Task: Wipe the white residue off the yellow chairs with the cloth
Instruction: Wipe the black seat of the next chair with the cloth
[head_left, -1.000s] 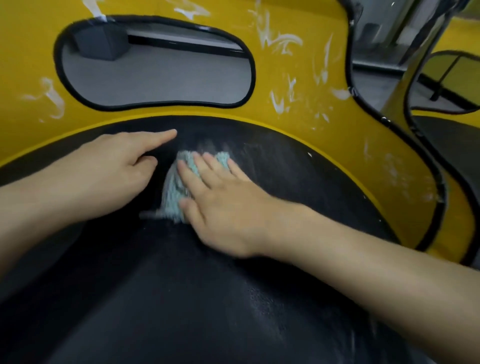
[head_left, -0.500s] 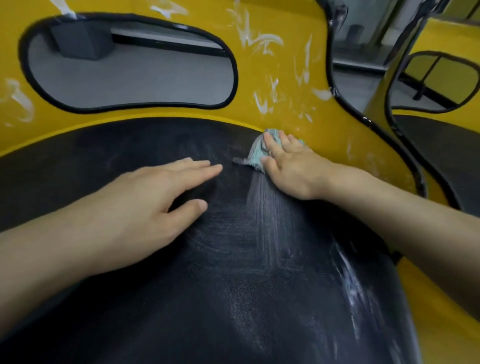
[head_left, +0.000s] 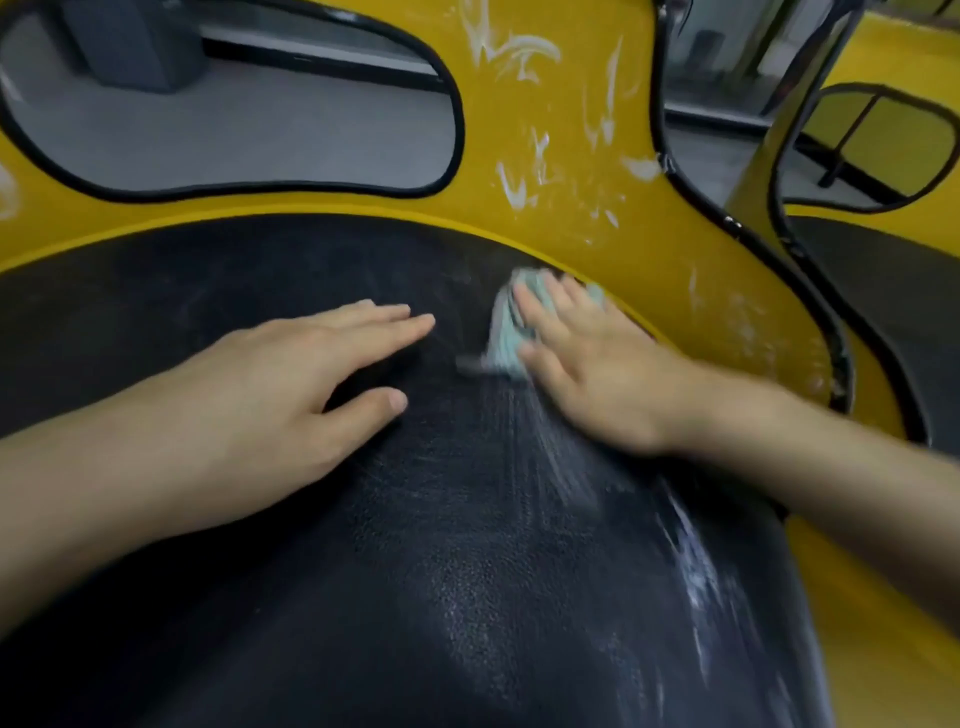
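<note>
Head view, we are pressing our right hand (head_left: 597, 364) flat on the pale green cloth (head_left: 506, 332) at the far right of the black seat (head_left: 415, 571), left hand (head_left: 291, 384) lying open and empty beside it, white residue (head_left: 524, 52) streaking the yellow chair (head_left: 571, 208) back beyond.

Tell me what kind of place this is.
Probably an indoor public or commercial seating area: matching moulded yellow chairs with black seat pads stand side by side on a smooth grey floor, a dark base behind.
</note>
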